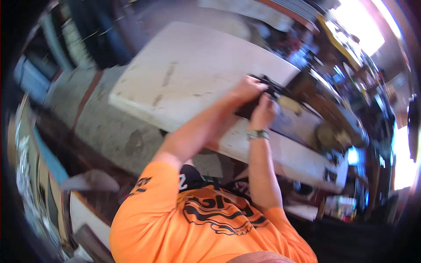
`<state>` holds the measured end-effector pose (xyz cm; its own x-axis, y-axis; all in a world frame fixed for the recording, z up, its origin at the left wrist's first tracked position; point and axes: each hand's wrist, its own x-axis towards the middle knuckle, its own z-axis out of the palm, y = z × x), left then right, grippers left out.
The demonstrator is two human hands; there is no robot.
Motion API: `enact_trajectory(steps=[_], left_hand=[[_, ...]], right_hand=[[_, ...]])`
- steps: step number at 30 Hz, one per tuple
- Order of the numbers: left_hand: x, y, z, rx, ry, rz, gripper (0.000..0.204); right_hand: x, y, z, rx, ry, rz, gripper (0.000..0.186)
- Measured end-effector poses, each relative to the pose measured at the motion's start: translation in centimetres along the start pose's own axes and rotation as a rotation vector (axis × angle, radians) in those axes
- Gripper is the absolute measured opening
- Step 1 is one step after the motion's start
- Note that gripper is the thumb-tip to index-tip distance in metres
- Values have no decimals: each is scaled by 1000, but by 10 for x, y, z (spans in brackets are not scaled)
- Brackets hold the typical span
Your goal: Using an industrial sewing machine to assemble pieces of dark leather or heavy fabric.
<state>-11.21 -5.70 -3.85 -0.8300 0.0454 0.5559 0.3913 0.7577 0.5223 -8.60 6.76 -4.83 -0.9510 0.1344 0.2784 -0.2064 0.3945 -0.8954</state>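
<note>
Gripping a dark tool (268, 86) at the far edge of the white bench (184, 74), both hands close around it: left hand (248, 89) on top, right hand (263, 113) just below, wristwatch (257, 134) showing, orange shirt (193, 223) nearest the camera.

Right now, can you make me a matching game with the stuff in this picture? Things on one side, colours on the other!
Things:
1. shirt
2. board
3. wristband
4. thing held by the left hand and right hand: the held object

Colours:
A. black
B. orange
C. silvery green
D. white

Pairs: 1-B, 2-D, 3-C, 4-A
</note>
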Motion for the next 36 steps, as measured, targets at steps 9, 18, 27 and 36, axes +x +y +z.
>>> enact_trajectory(steps=[9,18,27,36], left_hand=[[-3,29,3,-560,36,-458,32],[1,40,-4,-751,-47,-540,34],[-1,41,9,-899,20,-628,28],[-6,67,-12,-769,82,-504,28]], right_hand=[[9,2,-2,615,-61,338,47],[20,23,-15,926,-266,422,38],[-1,-6,-16,943,-275,399,36],[-8,-3,-16,859,-114,327,21]])
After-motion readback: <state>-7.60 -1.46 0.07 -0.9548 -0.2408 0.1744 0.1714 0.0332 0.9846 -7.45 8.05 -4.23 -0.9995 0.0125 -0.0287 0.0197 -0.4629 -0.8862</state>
